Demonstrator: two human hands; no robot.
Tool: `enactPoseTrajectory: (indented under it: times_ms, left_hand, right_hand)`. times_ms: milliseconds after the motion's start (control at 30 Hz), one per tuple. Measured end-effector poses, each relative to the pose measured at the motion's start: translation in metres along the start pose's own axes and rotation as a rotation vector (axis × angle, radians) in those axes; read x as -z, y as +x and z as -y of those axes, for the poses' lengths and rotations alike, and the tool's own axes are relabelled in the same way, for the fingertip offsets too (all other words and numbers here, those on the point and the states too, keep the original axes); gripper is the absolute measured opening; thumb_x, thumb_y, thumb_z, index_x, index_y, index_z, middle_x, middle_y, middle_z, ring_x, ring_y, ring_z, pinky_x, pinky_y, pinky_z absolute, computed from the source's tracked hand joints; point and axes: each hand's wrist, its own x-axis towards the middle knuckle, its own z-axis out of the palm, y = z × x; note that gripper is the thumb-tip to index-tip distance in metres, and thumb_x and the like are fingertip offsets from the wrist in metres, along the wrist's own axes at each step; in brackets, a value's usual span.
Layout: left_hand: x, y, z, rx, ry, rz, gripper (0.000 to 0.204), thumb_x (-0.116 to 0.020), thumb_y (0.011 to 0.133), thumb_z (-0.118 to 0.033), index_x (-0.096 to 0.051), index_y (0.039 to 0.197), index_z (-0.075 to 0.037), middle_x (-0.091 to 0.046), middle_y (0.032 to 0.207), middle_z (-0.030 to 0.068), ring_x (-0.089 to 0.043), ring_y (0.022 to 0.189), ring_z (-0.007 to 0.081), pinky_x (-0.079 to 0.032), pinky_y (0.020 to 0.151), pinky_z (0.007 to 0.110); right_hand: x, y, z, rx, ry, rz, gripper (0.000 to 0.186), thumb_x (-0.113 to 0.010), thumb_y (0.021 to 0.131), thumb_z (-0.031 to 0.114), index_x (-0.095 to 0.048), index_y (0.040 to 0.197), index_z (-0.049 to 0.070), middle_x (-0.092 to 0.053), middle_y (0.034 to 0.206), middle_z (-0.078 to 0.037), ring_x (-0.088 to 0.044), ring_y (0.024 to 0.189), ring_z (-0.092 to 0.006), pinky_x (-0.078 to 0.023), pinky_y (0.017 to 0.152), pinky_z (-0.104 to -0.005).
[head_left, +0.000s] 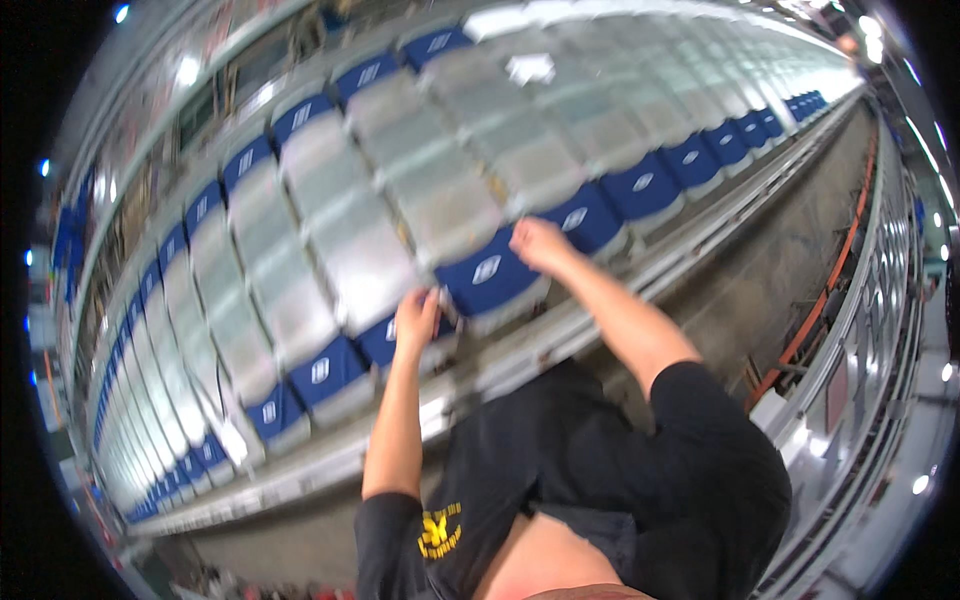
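A long row of flat, shiny metal-grey panels (pixel 365 235) lies before me, with blue pieces (pixel 487 269) carrying a white mark over their near ends. My left hand (pixel 416 318) is at the near edge of the row, fingers closed, over one blue piece (pixel 378 342). Something small and pale (pixel 444 298) shows beside its fingertips; what the fingers hold, if anything, is blurred. Further right, my right hand (pixel 541 246) is closed with fingers curled, between two blue pieces near the corner of one (pixel 583 220). Whatever it pinches is hidden.
A metal rail (pixel 500 376) runs along the near side, between the row and my body. More blue ends (pixel 245 163) line the far side. A crumpled white piece (pixel 530 69) lies on the far panels. An orange strip (pixel 848 262) runs along the right, beside metal framing.
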Motion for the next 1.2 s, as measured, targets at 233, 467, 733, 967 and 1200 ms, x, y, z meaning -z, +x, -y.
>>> enactPoseTrajectory:
  times_ms: [233, 467, 733, 967, 1200]
  left_hand:
    - [-0.036, 0.043, -0.012, 0.319, -0.230, -0.202, 0.045, -0.064, 0.095, -0.021, -0.046, 0.132, -0.002, -0.055, 0.064, 0.0065, -0.047, 0.039, 0.0134, -0.035, 0.034, 0.028]
    - [-0.040, 0.044, -0.026, 0.342, -0.016, -0.186, 0.020, -0.063, 0.093, -0.015, -0.062, 0.096, 0.005, -0.060, 0.064, 0.0082, -0.053, 0.039, 0.0151, -0.040, 0.036, 0.029]
    - [-0.046, 0.044, -0.027, -0.312, 0.486, -0.417, 0.020, -0.057, 0.093, -0.014, -0.059, 0.083, 0.003, -0.060, 0.071, 0.0204, -0.062, 0.068, 0.0391, -0.048, 0.064, 0.046]
    - [-0.070, 0.021, -0.046, -0.247, 0.214, -0.403, 0.025, -0.053, 0.102, -0.024, -0.053, 0.096, 0.001, -0.063, 0.084, 0.0271, -0.062, 0.079, 0.0446, -0.048, 0.071, 0.050]
    - [-0.058, 0.010, -0.060, 0.077, -0.111, -0.300, 0.049, -0.071, 0.091, -0.045, -0.067, 0.106, 0.001, -0.072, 0.100, 0.0178, -0.067, 0.097, 0.0256, -0.050, 0.087, 0.038]
  right_hand:
    - [-0.006, 0.061, 0.000, -0.204, 0.025, 0.501, 0.026, -0.055, 0.091, 0.019, -0.063, 0.076, 0.000, -0.064, 0.055, -0.010, -0.063, 0.045, -0.0231, -0.052, 0.041, -0.0388]
    - [0.002, 0.052, -0.007, -0.064, -0.194, 0.241, 0.016, -0.057, 0.083, 0.009, -0.070, 0.085, 0.000, -0.072, 0.079, -0.020, -0.073, 0.079, -0.0352, -0.058, 0.068, -0.0470]
    - [-0.014, 0.048, -0.019, 0.603, -0.178, -0.144, 0.018, -0.055, 0.089, 0.017, -0.059, 0.096, 0.001, -0.069, 0.084, -0.021, -0.069, 0.082, -0.0411, -0.053, 0.071, -0.0546]
    - [-0.020, 0.031, 0.002, 0.125, -0.003, 0.015, 0.022, -0.047, 0.095, 0.019, -0.051, 0.100, -0.002, -0.064, 0.080, -0.030, -0.065, 0.077, -0.0492, -0.051, 0.067, -0.0578]
    - [0.001, 0.015, 0.012, 0.041, -0.297, 0.228, 0.033, -0.072, 0.082, 0.037, -0.069, 0.081, 0.003, -0.069, 0.091, -0.021, -0.067, 0.087, -0.0409, -0.054, 0.076, -0.0499]
